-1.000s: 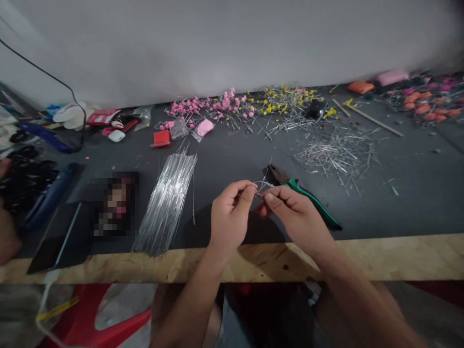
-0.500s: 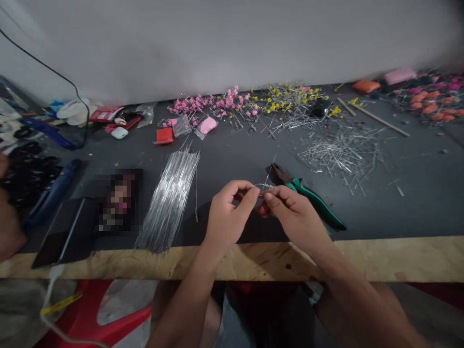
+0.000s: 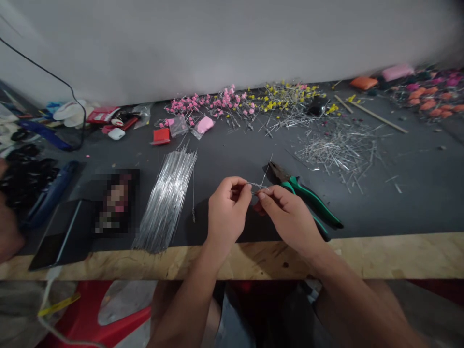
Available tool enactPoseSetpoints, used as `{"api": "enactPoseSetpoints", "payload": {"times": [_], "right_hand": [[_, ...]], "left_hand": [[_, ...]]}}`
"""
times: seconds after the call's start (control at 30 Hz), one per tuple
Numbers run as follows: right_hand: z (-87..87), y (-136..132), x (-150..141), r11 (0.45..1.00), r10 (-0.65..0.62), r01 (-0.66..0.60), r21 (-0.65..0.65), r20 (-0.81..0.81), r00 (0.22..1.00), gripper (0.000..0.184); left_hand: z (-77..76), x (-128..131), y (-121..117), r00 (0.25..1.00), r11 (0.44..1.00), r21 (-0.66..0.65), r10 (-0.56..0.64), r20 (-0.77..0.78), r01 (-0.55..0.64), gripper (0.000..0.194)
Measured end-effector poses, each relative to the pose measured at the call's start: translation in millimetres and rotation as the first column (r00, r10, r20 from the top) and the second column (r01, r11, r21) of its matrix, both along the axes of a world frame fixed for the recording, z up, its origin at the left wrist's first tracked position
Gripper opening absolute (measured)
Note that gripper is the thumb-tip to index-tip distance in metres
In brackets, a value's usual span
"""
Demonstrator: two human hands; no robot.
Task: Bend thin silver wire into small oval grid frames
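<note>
A thin silver wire (image 3: 257, 185), partly twisted, runs between my two hands above the dark tabletop. My left hand (image 3: 228, 208) pinches one end between thumb and fingertips. With thumb and forefinger closed, my right hand (image 3: 286, 208) grips the other end, and a loose strand sticks up from there. Just behind and beside my right hand lie green-handled pliers (image 3: 308, 193), jaws toward the wall. To the left of my left hand rests a bundle of straight wires (image 3: 168, 198). A single wire with a twisted end (image 3: 193, 208) lies between that bundle and my hand.
Pink-tipped wires (image 3: 224, 101) and yellow-tipped wires (image 3: 290, 94) line the wall. A heap of short wires (image 3: 337, 152) lies at right. Left are a dark phone-like device (image 3: 60, 234) on a cable and a blue tool (image 3: 54, 191). Another person's hand (image 3: 9, 217) shows at the left edge.
My hands have drawn slightly apart, and more of the twisted wire shows between them. The whole view has shifted a little.
</note>
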State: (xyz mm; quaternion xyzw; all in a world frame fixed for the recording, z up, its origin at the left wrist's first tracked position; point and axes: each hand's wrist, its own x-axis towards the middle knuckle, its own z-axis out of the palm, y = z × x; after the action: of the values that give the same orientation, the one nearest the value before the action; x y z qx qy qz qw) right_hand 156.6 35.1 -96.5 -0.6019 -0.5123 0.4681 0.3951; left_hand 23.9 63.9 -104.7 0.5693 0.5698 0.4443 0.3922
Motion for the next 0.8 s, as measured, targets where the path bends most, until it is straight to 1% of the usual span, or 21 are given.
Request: {"api": "enactPoseSetpoints", "payload": {"times": [0.17,0.4,0.63,0.8], "right_hand": [[-1.6,2.0,-2.1,1.0,-0.001,0.002,0.008,-0.055,0.998,0.016],[-6.4,1.9,-6.8,1.0,-0.002,0.003,0.003,-0.062,0.998,0.018],[-10.0,0.3,-9.7,1.0,0.003,-0.003,-0.007,-0.056,0.998,0.018],[-12.0,-0.8,-13.4,1.0,0.01,-0.011,-0.014,-0.023,1.0,0.019]], "left_hand": [[-0.9,-1.6,-1.7,1.0,1.0,0.017,-0.006,-0.015,0.007,0.016],[-0.6,-1.2,-5.3,0.981,0.997,0.052,-0.051,-0.185,0.062,0.022],[-3.3,-2.5,-8.8,0.968,0.993,0.044,-0.097,-0.233,0.11,0.029],[-5.9,-4.8,-11.0,0.963,0.994,0.011,-0.102,-0.248,0.108,0.033]]}}
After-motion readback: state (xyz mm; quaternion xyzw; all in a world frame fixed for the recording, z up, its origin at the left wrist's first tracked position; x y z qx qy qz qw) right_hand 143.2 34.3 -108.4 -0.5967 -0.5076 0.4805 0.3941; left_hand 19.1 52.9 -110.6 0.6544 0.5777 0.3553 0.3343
